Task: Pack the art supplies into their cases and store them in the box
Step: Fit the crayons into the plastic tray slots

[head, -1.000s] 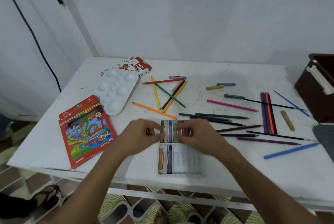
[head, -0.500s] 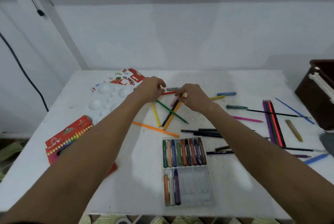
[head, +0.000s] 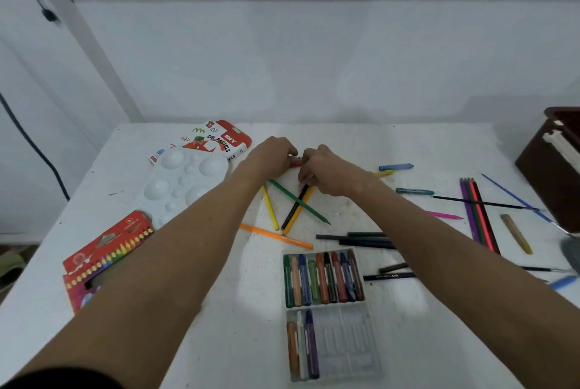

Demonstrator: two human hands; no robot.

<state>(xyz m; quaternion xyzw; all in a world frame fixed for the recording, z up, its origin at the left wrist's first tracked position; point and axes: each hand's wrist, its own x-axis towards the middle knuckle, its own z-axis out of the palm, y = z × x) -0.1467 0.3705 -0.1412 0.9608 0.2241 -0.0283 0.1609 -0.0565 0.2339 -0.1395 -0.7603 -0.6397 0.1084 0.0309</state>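
Left hand [head: 272, 156] and right hand [head: 326, 170] meet near the tabletop's far edge – fingers curled, pinching something red; can't tell what. Pastel tray [head: 329, 313] sits at the near edge, half full. Risk: forearms sweep loose pencils [head: 298, 201] off.

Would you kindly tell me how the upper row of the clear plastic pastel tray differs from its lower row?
The upper row of the clear plastic pastel tray looks full, with oil pastels side by side from edge to edge; the lower row holds only three, at its left end. The upper row lies farther from the person, the lower row nearer. Both hold pastels lying lengthwise in slots, on the white table.
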